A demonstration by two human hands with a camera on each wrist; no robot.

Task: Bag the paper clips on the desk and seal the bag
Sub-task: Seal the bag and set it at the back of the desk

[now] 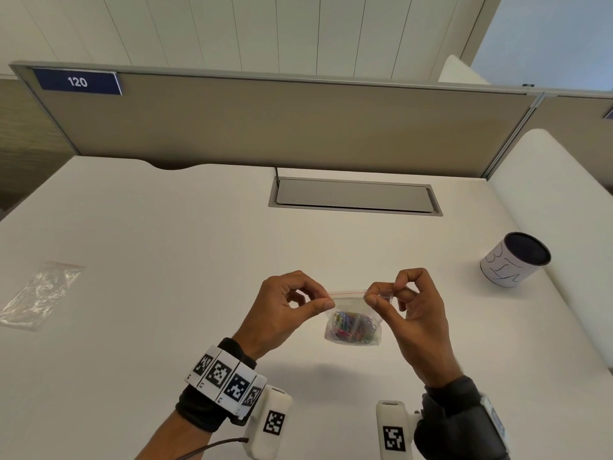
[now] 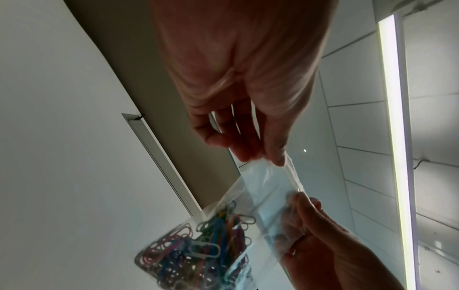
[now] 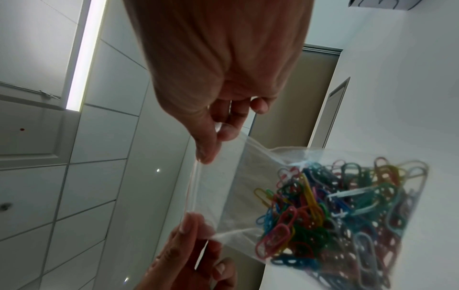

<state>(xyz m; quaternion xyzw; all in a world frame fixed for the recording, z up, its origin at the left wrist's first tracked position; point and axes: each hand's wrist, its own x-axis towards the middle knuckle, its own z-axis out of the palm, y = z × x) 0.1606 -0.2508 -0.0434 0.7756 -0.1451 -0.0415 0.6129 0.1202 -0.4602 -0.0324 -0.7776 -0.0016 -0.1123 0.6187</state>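
A: So, the bag (image 1: 353, 322) hangs in the air above the desk (image 1: 166, 244), w/ the paper clips (image 1: 353, 328) heaped at the bottom. Looks like all of them are in.

B: And the hands?

A: Left hand (image 1: 285, 313) pinches the left end of the red zip strip (image 1: 346, 294) btwn thumb and forefinger, right hand (image 1: 411, 310) pinches the right end the same way. Other fingers curled, holding nothing.

B: Is it sealed?

A: Can't tell; the strip looks flat from above, but the mid part btwn the pinches may not be pressed home.

B: What could go wrong then?

A: Prob a half seal. If they only squeeze the ends, the middle gapes and clips spill once it tips. Also the load is heavy for thin film: let one corner slip and the bag swings, dumping clips on the desk.

B: Anything nearby to snag?

A: No. A spare clear bag (image 1: 39, 295) lies far left, a cup (image 1: 515, 260) stands far right, both well apart.
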